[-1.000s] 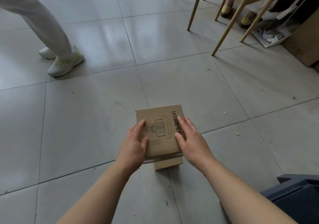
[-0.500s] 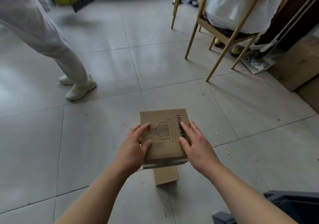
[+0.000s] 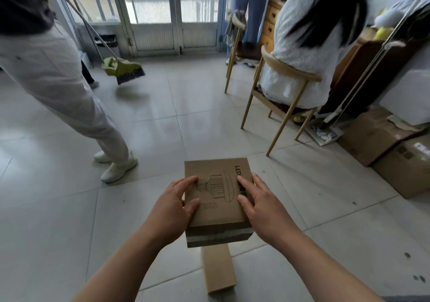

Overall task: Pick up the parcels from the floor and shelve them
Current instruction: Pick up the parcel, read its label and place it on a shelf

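Observation:
A brown cardboard parcel (image 3: 217, 208) with a lamp drawing and "LED" print on top is held above the floor in front of me. My left hand (image 3: 173, 211) grips its left side, fingers over the top. My right hand (image 3: 263, 206) grips its right side the same way. Below it, a smaller plain cardboard parcel (image 3: 218, 269) lies on the grey tiled floor (image 3: 69, 220), partly hidden by the held one.
A person in white trousers (image 3: 69, 96) stands at the left sweeping with a green broom (image 3: 123, 69). Another person sits on a wooden chair (image 3: 286, 85) at the right. Large cardboard boxes (image 3: 377, 136) lie at the far right. Glass doors (image 3: 172, 13) are at the back.
Both hands have lifted the printed parcel higher off the floor. My view has tilted up, bringing the doors, the broom and the seated person into sight.

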{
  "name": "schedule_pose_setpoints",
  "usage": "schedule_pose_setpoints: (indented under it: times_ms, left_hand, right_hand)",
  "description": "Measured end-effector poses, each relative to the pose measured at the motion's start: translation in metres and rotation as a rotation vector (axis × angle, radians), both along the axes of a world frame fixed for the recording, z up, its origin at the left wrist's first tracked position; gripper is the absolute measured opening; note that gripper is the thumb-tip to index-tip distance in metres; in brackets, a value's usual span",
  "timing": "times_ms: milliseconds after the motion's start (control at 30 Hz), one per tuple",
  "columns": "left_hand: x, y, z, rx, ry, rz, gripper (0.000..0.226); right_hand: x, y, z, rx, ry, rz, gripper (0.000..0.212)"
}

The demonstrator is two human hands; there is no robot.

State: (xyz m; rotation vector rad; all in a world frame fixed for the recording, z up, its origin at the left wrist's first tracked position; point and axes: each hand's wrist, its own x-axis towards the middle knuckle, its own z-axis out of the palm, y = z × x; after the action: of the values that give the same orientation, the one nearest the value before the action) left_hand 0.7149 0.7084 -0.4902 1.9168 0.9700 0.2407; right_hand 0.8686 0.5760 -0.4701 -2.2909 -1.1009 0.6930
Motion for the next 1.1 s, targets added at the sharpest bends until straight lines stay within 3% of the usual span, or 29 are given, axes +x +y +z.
schedule_pose_setpoints:
  times_ms: [600, 1100]
  left_hand:
    - [-0.041, -0.006, 0.214, 0.056, -0.090, -0.002, 0.051]
    - [-0.078, -0.024, 0.290, 0.138, -0.086, 0.006, 0.057]
  right_hand:
    - [-0.042, -0.018, 0.233, 0.085, -0.125, 0.043, 0.045]
    - [-0.088, -0.031, 0.304, 0.116, -0.170, 0.024, 0.047]
